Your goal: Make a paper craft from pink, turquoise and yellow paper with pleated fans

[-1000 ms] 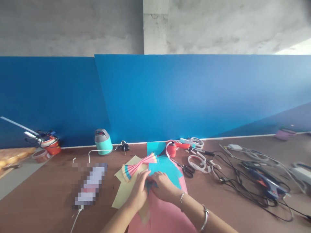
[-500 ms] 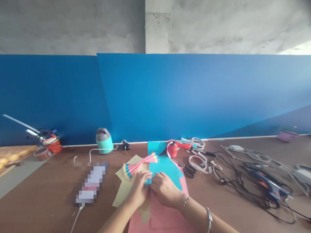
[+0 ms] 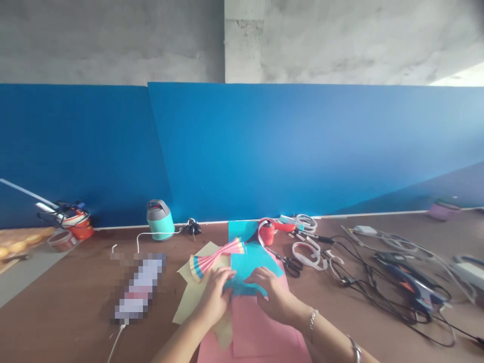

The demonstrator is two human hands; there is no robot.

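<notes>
A sheet of blue paper (image 3: 245, 275) lies on pink paper (image 3: 253, 327), its near edge running between my two hands. My left hand (image 3: 216, 295) is at the blue sheet's left edge, thumb and fingers closed about it. Over the sheet's right part, my right hand (image 3: 275, 295) is open, thumb apart from the bent fingers; whether its fingertips press on the paper I cannot tell. Just beyond my left hand is a pleated paper fan (image 3: 217, 258) in pink, yellow and blue, resting on pale yellow sheets (image 3: 189, 297).
Scissors (image 3: 293, 266) and a red tape roll (image 3: 267, 233) lie behind the papers. Cables (image 3: 363, 282) spread over the right side. A phone (image 3: 140, 287) on a charging cord lies left, near a teal bottle-shaped object (image 3: 160, 222). A blue panel (image 3: 242, 151) stands behind.
My right hand has moved right, away from my left, and its fingers have opened over the blue paper. My left hand has hardly moved. The view has shifted slightly.
</notes>
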